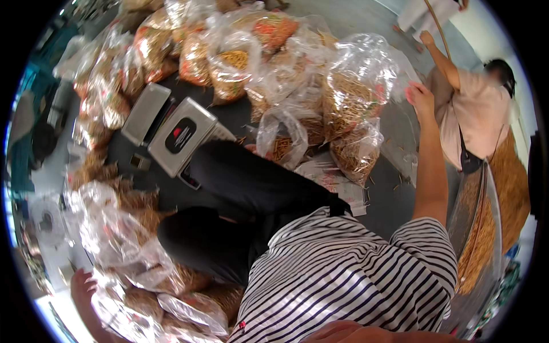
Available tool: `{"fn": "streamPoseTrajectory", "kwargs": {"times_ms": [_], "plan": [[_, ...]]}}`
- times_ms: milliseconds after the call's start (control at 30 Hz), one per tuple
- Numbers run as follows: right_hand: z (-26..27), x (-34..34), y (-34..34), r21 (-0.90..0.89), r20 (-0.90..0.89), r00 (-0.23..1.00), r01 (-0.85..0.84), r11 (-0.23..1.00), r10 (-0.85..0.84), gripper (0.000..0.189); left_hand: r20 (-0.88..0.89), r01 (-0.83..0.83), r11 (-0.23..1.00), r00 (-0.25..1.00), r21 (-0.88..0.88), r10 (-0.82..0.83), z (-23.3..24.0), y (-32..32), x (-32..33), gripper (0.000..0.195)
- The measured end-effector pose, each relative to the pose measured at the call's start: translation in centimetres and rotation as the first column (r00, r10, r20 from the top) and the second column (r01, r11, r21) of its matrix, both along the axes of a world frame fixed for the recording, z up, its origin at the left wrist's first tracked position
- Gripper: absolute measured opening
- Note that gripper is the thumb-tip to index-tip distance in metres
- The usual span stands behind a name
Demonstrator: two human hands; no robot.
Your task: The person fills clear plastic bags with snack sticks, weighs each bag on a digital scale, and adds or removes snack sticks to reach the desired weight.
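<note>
At the upper right, my right hand [421, 97] grips the edge of a clear plastic bag [401, 70] with pinkish marks. Beside it stands a large clear bag of thin, dry, yellow-brown sticks [349, 92]. My left hand [82, 284], blurred at the lower left, is beside filled clear plastic bags [128, 300]; whether it holds anything cannot be made out. In front of my bent knees is a boxy metal device [182, 133] with a dark label, and a grey metal box [148, 111] lies next to it. An open-mouthed bag [282, 143] of sticks stands by my knee.
Filled bags [233, 73] curve around the dark floor mat [201, 100]. A flat printed plastic bag [332, 180] and loose sticks lie near my hip. A seated person [476, 111] is at the right, near a long trough [478, 240] of brown material. Another person stands at the top right.
</note>
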State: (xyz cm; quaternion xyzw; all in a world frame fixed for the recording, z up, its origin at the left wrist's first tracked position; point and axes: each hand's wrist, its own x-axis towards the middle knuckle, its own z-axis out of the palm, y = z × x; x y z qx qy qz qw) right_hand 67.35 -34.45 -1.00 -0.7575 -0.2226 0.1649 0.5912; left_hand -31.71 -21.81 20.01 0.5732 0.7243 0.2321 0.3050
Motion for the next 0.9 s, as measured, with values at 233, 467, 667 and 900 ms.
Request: {"fn": "streamPoseTrajectory", "kwargs": {"times_ms": [233, 467, 667, 900], "plan": [[-2.4, 12.8, -3.0, -0.097, 0.378, 0.914, 0.195, 0.976, -0.145, 0.027, 0.259, 0.584, 0.768, 0.81, -0.265, -0.526, -6.9, 14.0, 35.0, 0.025], [-4.2, 12.1, 14.3, -0.453, 0.641, 0.726, 0.095, 0.886, 0.249, 0.095, 0.577, 0.792, 0.514, 0.6, -0.331, -0.554, -16.4, 16.4, 58.6, 0.032], [-6.8, -2.1, 17.4, -0.813, 0.234, 0.755, -0.194, 0.55, 0.613, 0.05, 0.875, 0.821, 0.361, 0.484, -0.443, -0.026, -25.5, 10.7, 72.3, 0.076], [-11.0, -6.5, 10.4, -0.577, 0.338, 0.892, -0.056, 0.815, 0.301, 0.047, 0.863, 0.697, 0.546, 0.495, -0.466, 0.104, -31.2, 6.3, 80.3, 0.066]]}}
